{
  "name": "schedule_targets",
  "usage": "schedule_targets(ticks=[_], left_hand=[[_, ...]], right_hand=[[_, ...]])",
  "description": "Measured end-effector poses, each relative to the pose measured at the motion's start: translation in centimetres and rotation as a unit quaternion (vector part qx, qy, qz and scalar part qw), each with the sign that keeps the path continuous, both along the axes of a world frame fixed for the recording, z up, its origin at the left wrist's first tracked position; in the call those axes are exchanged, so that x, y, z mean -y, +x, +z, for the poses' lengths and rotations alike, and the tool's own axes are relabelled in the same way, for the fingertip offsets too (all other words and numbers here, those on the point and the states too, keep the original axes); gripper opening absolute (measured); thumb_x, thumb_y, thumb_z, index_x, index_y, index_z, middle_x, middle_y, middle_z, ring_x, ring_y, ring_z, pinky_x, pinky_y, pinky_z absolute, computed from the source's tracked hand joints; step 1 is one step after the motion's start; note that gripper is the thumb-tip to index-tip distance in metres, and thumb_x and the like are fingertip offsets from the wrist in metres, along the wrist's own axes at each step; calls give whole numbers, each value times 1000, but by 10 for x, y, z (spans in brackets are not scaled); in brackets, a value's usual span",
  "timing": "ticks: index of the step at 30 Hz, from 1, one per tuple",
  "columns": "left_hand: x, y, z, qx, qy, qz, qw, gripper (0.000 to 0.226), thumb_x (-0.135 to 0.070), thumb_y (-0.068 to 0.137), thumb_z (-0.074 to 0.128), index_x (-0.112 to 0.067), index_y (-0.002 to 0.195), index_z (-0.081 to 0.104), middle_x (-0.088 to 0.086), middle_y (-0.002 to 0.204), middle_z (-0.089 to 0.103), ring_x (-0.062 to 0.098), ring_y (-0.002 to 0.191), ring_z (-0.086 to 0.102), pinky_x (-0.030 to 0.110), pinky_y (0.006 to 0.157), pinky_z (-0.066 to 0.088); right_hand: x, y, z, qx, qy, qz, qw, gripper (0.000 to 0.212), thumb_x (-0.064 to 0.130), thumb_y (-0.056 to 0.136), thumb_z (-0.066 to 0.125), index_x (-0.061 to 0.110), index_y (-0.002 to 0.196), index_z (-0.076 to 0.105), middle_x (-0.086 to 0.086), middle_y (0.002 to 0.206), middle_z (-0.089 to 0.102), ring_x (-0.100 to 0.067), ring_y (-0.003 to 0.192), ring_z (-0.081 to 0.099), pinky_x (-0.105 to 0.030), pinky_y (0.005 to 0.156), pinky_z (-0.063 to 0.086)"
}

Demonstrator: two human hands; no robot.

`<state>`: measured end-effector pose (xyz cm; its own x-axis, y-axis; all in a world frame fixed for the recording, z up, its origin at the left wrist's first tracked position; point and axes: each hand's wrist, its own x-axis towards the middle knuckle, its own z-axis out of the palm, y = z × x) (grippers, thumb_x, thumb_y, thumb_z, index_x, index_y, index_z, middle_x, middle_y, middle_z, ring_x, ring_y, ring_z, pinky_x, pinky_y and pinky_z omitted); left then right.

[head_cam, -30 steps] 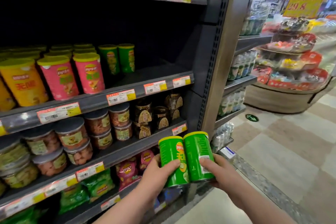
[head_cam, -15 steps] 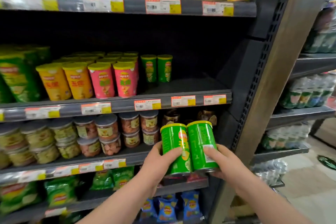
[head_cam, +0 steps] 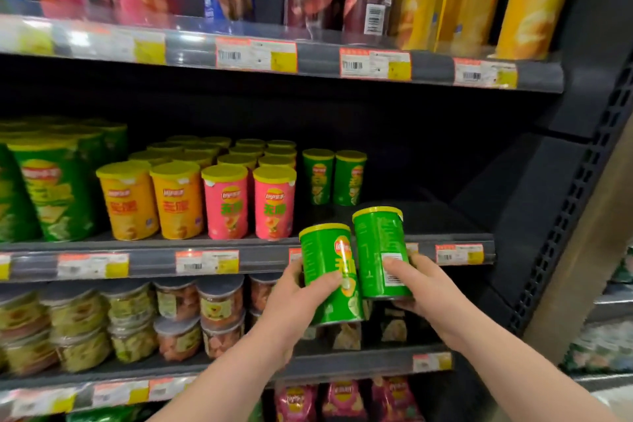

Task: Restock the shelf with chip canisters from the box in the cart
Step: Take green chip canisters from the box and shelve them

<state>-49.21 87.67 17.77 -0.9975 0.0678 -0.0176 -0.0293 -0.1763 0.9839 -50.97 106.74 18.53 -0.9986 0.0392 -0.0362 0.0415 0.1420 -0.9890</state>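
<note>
- The person stands at the shelf (head_cam: 246,259) with one green chip canister in each hand, so by the look of it the step in hand is carrying stock up to its slot.
- The left hand (head_cam: 296,301) wraps the left canister (head_cam: 329,271) with its thumb across the front.
- The right hand (head_cam: 419,288) grips the right canister (head_cam: 380,250) low down, thumb over the barcode.
- The two canisters touch at their sides and tilt slightly, held just in front of the shelf edge.
- Two matching green canisters (head_cam: 334,176) stand farther back on the shelf, with bare board in front and to their right.
- The next move likely calls for lifting both over the price rail (head_cam: 459,254) and setting them upright in front of that pair.
- The box and cart are out of view.
</note>
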Motion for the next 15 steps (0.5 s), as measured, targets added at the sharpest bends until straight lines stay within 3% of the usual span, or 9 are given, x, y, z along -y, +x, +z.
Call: schedule_targets(ticks=[3, 5, 7, 12, 15], left_hand=[[13, -16, 2, -11, -2, -2, 1000, 23, -22, 84, 70, -33, 95, 53, -6, 97, 70, 11, 87, 68, 26, 76, 52], [18, -25, 3, -16, -5, -10, 1000, 27, -23, 83, 71, -33, 101, 54, -5, 101, 70, 13, 91, 68, 29, 81, 52], [21, -32, 4, -22, 0, -20, 1000, 30, -23, 83, 70, -35, 103, 53, -7, 99, 70, 10, 87, 69, 27, 77, 52], [21, -43, 7, -28, 18, -42, 999, 28, -20, 84, 69, -37, 97, 51, -11, 93, 70, 3, 74, 70, 17, 62, 51], [20, -50, 7, -28, 26, -34, 999, 27, -20, 83, 69, -37, 96, 52, -11, 92, 70, 3, 74, 70, 17, 62, 51]], right_hand=[[12, -24, 7, -21, -1, -10, 1000, 26, 31, 89, 61, 21, 113, 59, 1, 102, 72, -15, 94, 66, -32, 79, 49], [17, -37, 10, -31, 7, -23, 999, 33, 35, 87, 63, 21, 117, 57, 1, 105, 71, -16, 97, 66, -34, 85, 50], [19, -49, 12, -43, 11, -32, 999, 38, 36, 87, 64, 18, 121, 55, 0, 107, 70, -17, 99, 66, -36, 90, 50], [19, -73, 21, -43, 54, -66, 995, 39, 34, 89, 62, 18, 123, 53, -2, 109, 66, -14, 94, 62, -29, 76, 48], [13, -88, 25, -45, 56, -75, 995, 40, 36, 88, 63, 15, 121, 54, -4, 105, 67, -18, 93, 65, -36, 81, 52]])
